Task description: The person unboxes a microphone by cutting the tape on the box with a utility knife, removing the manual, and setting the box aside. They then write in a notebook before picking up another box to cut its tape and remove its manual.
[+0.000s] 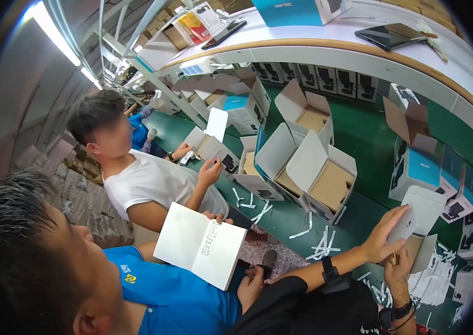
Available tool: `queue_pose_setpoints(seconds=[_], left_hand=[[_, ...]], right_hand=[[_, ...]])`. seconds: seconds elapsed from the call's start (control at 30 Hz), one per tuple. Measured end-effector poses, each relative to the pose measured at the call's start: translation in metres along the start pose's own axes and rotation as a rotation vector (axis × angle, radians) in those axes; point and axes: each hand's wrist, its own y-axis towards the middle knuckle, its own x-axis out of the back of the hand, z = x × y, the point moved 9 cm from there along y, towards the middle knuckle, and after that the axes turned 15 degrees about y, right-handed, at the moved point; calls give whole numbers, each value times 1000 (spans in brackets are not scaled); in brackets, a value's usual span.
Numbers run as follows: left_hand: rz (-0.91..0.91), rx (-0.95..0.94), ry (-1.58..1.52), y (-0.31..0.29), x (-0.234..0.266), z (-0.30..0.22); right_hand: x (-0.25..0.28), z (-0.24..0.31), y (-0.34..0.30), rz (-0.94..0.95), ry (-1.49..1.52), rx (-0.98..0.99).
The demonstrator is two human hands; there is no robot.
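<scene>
At the right of the head view, a small white carton [415, 215] stands with its lid flap raised and brown cardboard showing inside. My left hand [386, 234] grips its near left edge, fingers stretched along the flap and thumb lower down. Just below, my right hand [398, 274] is at the carton's near side with its fingers curled. Something small and yellowish [394, 259] shows at those fingers; its kind cannot be made out. White paper strips [432, 282] lie heaped beside the carton.
Open cartons [326, 181] crowd the green bench [367, 198]; closed white-and-blue boxes [415, 170] stand at right. A shelf [314, 42] overhangs the far side. To my left, a person in blue holds an open notebook [197, 243]; beyond, a person in white handles a carton [217, 151].
</scene>
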Motion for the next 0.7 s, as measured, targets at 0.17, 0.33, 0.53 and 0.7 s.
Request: queue_pose_setpoints(seconds=[0.17,0.33,0.53,0.7], left_hand=[[-51,58,-133,14,0,-11],[124,11,-87,15,-23,-7],[11,-272,416,-5,-26,-16],[-138,63,295,-9,-15,15]], right_hand=[[-1,8,-8,-103,-51,211],[2,-8,-15,59,-162,143],[42,23,-27,94,-27,180],[140,1,-46,-376,106,54]])
